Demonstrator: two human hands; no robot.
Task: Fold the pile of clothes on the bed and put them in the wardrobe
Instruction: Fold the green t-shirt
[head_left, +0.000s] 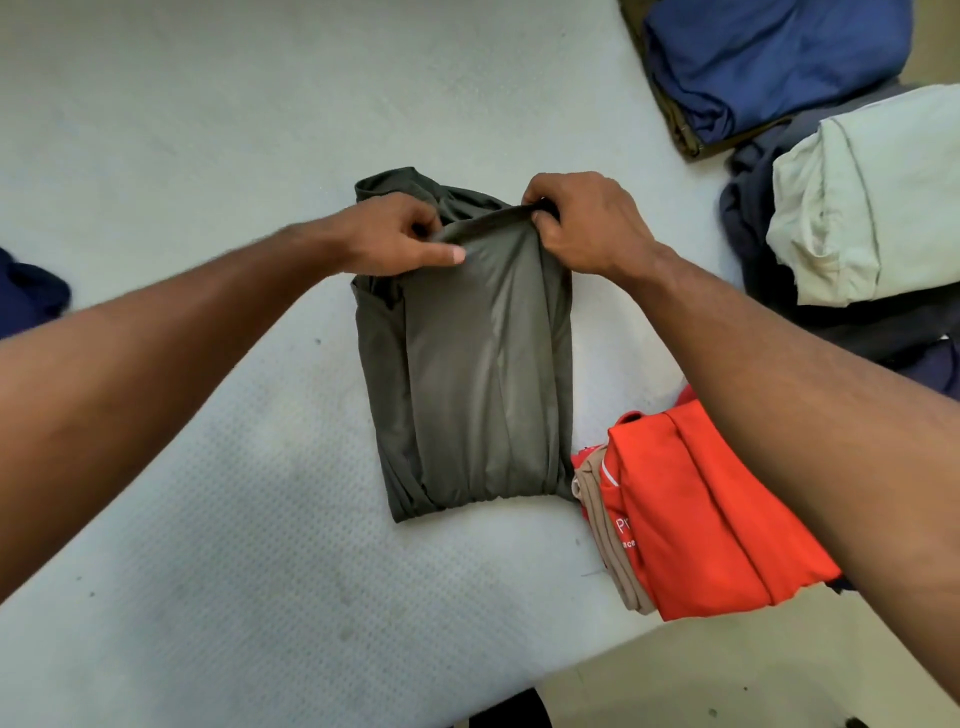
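Both hands are on the far hem of the olive-grey folded garment (467, 353), mid-mattress (182, 519), long axis running away from the person: left hand (400, 236) pinches one corner, right hand (582, 221) clamps the other, each equally near, the fold presumably coming back toward the body
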